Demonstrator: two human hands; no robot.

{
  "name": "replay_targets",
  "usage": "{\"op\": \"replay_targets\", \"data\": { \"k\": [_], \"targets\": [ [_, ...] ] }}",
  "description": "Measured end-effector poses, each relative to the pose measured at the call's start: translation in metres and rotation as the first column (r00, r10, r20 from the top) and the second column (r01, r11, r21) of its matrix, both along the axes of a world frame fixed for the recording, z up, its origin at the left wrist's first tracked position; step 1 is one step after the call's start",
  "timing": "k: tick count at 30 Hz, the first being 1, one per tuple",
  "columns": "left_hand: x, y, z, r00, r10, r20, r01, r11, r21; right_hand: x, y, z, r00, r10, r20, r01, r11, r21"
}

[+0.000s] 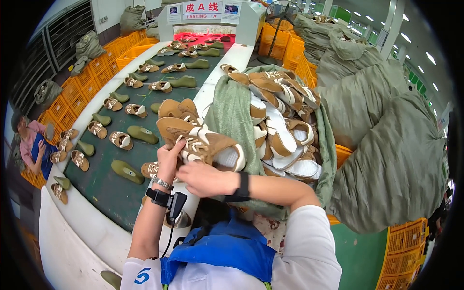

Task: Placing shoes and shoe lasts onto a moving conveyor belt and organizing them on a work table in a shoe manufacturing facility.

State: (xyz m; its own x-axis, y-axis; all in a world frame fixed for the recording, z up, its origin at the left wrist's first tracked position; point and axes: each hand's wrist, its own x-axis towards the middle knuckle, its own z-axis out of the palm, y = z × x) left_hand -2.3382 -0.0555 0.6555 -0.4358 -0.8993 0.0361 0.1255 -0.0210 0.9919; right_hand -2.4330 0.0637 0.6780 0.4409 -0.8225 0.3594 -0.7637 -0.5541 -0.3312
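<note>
A tan-brown shoe (217, 147) with cream trim and cream laces is tilted in front of me, at the near edge of a sack. My left hand (170, 157) is closed on its side, thumb and fingers near the laces. Just below the shoe, my right hand (200, 179) is closed with its fingers curled in beside my left wrist; what those fingers grip is hidden. Behind the held shoe lies another brown shoe (181, 110). The green sack (226, 104) stands on the right, heaped with loose brown-and-white shoes (278, 128).
A dark green conveyor belt (104, 166) carries rows of brown shoes and olive shoe lasts (142, 134). A white ledge (212, 79) borders it. At the far left stands another person (36, 140). Bulging sacks (386, 159) and orange crates (403, 251) crowd the right.
</note>
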Motion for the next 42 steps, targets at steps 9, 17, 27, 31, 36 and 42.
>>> {"op": "replay_targets", "data": {
  "k": [9, 17, 27, 31, 36, 42],
  "targets": [
    [0.069, -0.026, 0.007, 0.979, 0.12, -0.164, -0.115, 0.993, 0.036, -0.297, 0.054, 0.082, 0.376, -0.925, -0.064, 0.905, 0.381, -0.188],
    [0.124, 0.005, 0.03, 0.947, 0.254, -0.199, -0.27, 0.961, -0.06, -0.39, 0.013, 0.014, 0.376, -0.912, -0.165, 0.924, 0.383, -0.014],
    [0.222, 0.029, 0.042, 0.839, 0.526, -0.141, -0.544, 0.815, -0.201, -0.348, -0.006, 0.096, 0.179, -0.984, -0.008, 0.825, 0.154, -0.544],
    [0.247, 0.029, 0.03, 0.832, 0.555, -0.017, -0.538, 0.799, -0.27, -0.352, -0.028, 0.122, 0.064, -0.993, 0.101, 0.782, -0.014, -0.624],
    [0.24, 0.041, 0.037, 0.789, 0.612, -0.047, -0.601, 0.755, -0.262, -0.384, -0.073, 0.068, 0.176, -0.967, -0.182, 0.597, 0.252, -0.762],
    [0.244, 0.045, 0.035, 0.801, 0.591, -0.093, -0.594, 0.768, -0.24, -0.358, -0.099, 0.042, 0.312, -0.858, -0.408, 0.855, 0.441, -0.272]
  ]
}}
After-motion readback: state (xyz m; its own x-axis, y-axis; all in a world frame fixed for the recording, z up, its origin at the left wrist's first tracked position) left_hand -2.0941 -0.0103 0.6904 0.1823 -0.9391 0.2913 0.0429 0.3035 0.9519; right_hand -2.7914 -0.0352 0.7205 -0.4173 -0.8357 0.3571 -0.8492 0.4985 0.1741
